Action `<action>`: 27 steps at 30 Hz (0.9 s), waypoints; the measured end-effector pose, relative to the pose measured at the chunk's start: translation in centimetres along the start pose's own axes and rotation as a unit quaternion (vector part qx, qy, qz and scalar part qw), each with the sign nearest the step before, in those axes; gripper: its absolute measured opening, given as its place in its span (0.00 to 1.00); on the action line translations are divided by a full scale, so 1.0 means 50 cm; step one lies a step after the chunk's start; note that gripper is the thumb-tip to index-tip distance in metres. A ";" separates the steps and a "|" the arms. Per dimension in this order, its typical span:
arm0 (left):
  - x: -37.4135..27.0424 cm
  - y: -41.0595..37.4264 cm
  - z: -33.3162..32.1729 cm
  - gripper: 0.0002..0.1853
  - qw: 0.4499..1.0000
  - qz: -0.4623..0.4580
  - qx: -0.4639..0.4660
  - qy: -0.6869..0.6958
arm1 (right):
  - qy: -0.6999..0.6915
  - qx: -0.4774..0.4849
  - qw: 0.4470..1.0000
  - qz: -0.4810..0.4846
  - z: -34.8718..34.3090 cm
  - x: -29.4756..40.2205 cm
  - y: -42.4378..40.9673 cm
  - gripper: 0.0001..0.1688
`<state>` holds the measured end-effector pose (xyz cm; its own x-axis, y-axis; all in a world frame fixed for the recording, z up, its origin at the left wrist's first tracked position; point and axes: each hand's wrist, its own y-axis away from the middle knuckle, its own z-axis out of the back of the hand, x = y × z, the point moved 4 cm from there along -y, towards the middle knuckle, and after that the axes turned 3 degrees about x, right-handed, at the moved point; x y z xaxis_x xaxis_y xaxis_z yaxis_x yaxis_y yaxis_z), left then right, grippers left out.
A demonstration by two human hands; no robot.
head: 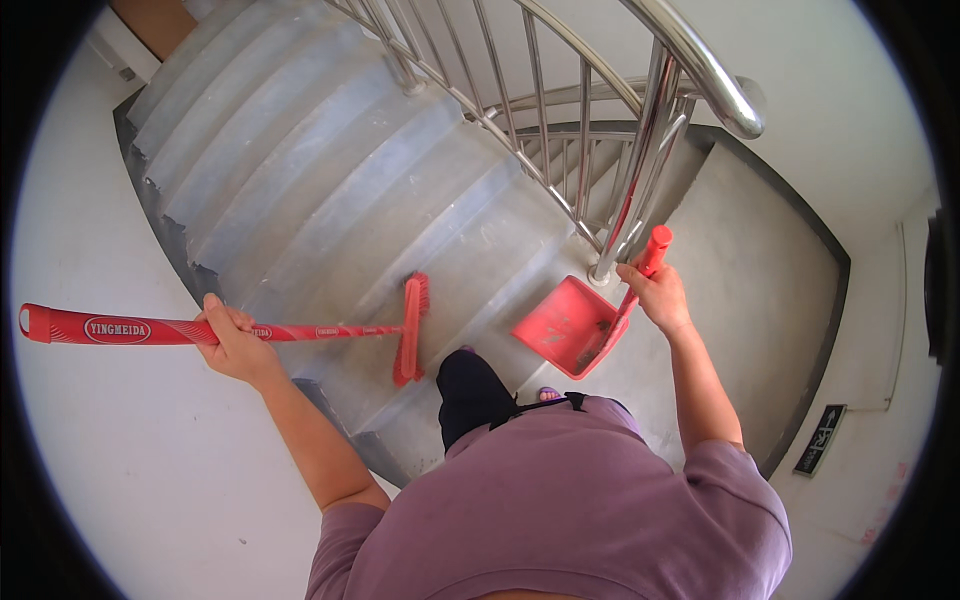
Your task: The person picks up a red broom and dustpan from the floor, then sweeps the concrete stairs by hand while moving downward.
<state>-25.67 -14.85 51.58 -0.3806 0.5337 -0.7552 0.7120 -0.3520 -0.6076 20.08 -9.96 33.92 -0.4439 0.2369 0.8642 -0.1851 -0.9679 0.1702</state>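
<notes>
My left hand [236, 341] grips the red shaft of a broom [315, 332] partway along, with the handle's hooked end [36, 324] out to the left. The red broom head [409, 328] is over a concrete stair tread, its bristles against or close to the surface. In my right hand [660, 296] is the upright handle [656, 251] of a long-handled dustpan. The red dustpan's pan [551, 315] hangs or rests low near the foot of the railing post; whether it touches the floor I cannot tell. Some dark debris lies in the pan.
Grey concrete stairs [322, 180] run towards the upper left, along a white wall [97, 420]. A stainless steel railing [536, 82] borders their right side and ends in a thick handrail [720, 82]. The landing [772, 247] spreads to the right, below an exit sign [819, 440].
</notes>
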 end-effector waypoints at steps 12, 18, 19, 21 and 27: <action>0.006 0.009 0.012 0.08 1.000 0.015 0.003 0.000 | -0.003 -0.020 1.000 -0.019 -0.127 -0.125 -0.041 0.19; 0.018 0.028 0.039 0.09 1.000 0.011 0.009 -0.013 | -0.096 0.008 0.995 0.012 -0.200 -0.142 -0.038 0.14; 0.008 0.034 0.028 0.09 1.000 0.010 0.016 -0.008 | -0.094 0.000 0.995 0.015 -0.199 -0.154 -0.043 0.13; 0.000 0.046 0.016 0.09 1.000 0.010 0.023 0.000 | -0.089 -0.014 0.996 0.021 -0.205 -0.177 -0.060 0.12; -0.008 0.088 0.007 0.10 0.992 0.036 0.110 0.043 | -0.118 0.035 0.992 0.019 -0.206 -0.180 -0.086 0.11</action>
<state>-22.59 -16.88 49.13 -0.2754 0.5612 -0.7805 0.5853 -0.5462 -0.5992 15.84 -7.06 20.55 -0.2298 0.1819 0.9561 -0.1079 -0.9811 0.1608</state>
